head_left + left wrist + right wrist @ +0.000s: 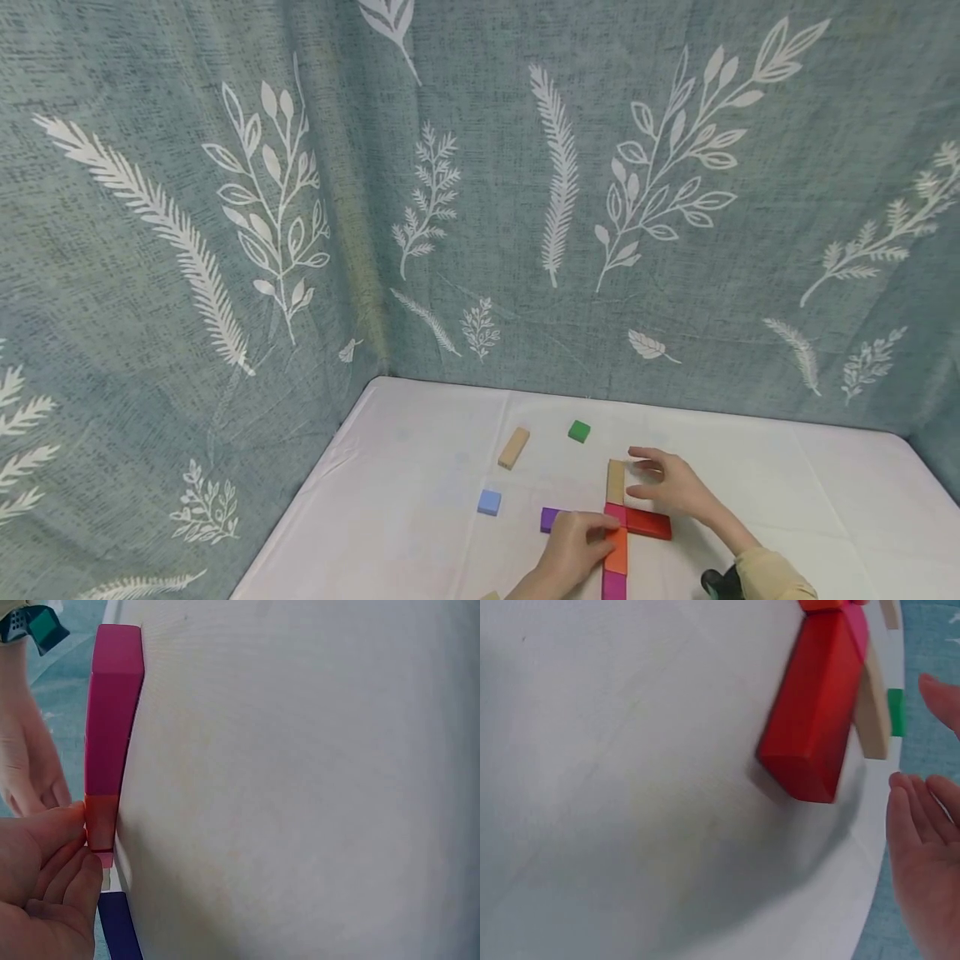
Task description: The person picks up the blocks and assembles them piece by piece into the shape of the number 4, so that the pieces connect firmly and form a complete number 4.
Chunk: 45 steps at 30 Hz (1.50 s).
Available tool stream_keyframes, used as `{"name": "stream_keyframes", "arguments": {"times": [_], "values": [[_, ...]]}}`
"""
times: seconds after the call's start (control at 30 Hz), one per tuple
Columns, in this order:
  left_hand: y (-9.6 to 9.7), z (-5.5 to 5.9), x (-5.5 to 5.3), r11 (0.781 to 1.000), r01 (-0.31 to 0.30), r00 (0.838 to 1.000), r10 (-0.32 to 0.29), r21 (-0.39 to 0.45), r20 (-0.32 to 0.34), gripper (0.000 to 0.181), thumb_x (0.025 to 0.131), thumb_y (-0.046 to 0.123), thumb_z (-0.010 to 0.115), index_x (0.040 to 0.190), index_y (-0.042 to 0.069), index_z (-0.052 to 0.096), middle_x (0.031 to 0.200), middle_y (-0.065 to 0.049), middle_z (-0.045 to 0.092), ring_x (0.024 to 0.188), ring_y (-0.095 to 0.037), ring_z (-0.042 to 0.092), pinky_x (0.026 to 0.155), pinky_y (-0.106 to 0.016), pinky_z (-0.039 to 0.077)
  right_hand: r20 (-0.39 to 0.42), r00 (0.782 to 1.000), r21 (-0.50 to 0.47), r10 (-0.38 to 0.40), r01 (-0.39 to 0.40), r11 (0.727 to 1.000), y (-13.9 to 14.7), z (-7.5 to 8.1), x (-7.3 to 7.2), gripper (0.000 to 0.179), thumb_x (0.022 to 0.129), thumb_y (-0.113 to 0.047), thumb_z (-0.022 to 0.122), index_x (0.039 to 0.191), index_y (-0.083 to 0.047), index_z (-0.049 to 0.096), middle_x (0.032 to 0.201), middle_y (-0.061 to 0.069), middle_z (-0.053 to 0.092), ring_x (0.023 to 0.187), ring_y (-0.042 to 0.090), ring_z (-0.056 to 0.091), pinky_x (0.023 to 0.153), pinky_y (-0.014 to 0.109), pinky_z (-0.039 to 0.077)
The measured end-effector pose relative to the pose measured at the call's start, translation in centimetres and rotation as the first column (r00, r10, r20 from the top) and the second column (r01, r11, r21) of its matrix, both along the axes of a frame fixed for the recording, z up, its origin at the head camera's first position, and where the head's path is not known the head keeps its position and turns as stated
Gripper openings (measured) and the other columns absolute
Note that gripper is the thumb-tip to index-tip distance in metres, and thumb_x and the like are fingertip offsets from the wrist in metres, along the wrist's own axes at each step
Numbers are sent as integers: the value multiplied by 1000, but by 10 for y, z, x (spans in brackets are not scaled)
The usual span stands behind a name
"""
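Observation:
In the head view, my left hand (pixel 573 546) touches the orange block (pixel 617 552), fingertips at its left side and at its joint with the pink block (pixel 615 512). The same fingertips meet the orange block (pixel 100 823) in the left wrist view. A magenta block (pixel 614 585) continues the row nearer me, and a natural wood block (pixel 616 482) extends it away. The red block (pixel 648 524) joins at the right, a purple block (pixel 549 520) at the left, partly hidden. My right hand (pixel 671 483), thumb and fingers apart, holds nothing beside the wood block.
On the white table (pixel 405 483), a second wood block (pixel 513 448), a green block (pixel 579 431) and a light blue block (pixel 489 502) lie loose. A leaf-patterned curtain (pixel 480 250) hangs behind the table and to its left.

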<state>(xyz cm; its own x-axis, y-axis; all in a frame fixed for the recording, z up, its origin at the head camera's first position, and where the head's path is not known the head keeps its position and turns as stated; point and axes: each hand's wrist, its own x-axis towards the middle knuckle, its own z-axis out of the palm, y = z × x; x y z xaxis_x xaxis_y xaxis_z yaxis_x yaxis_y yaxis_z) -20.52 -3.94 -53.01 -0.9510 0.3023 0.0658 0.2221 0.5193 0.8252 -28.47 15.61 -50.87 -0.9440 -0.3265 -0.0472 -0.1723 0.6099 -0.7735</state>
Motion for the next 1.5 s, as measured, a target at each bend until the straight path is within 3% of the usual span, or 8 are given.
{"name": "stream_keyframes", "arguments": {"times": [0.27,0.5,0.93,1.17,1.37,1.5], "values": [[0,0,-1,1000,3,1000,-3,22,-10,21,81,6,72,102,11,74,101,3,74,97,-4,66,86,-24,56,-61,995,-124,75,-82,989,10,12,-1,58,84,-18,72,131,7,49,130,28,55,118,42,55,98,46,49],[1,0,-2,1000,-3,1000,3,20,5,22,81,6,72,103,11,74,101,3,74,97,-3,66,87,-25,56,-41,996,-181,75,-81,980,9,17,3,57,84,-19,72,132,4,50,132,26,54,122,42,52,100,46,47],[3,1,-3,1000,-21,1000,21,15,14,23,81,7,72,103,12,74,101,3,74,97,-4,66,86,-27,56,-91,993,-220,75,-94,971,11,25,15,52,85,-20,70,129,2,53,129,25,57,120,40,54,98,44,49],[3,1,-3,1000,-16,1000,16,11,-25,22,80,7,73,102,11,74,100,3,74,96,-4,67,86,-26,56,-133,990,-208,55,-82,975,11,18,21,47,83,-22,72,124,-2,59,124,21,61,113,31,59,96,43,51],[3,-2,-4,1000,2,997,-1,21,-77,21,79,4,73,101,8,74,100,0,74,96,-4,66,85,-21,55,-130,986,-197,105,-129,972,11,9,27,43,85,-19,70,122,-1,60,122,19,63,112,18,61,95,43,51],[2,-4,-4,999,14,996,-11,36,-92,21,79,2,73,100,5,74,100,-2,74,97,-4,66,84,-19,54,-122,984,-165,131,-150,975,10,-1,29,43,85,-22,70,121,-1,61,122,17,64,113,24,61,93,43,53]]}}
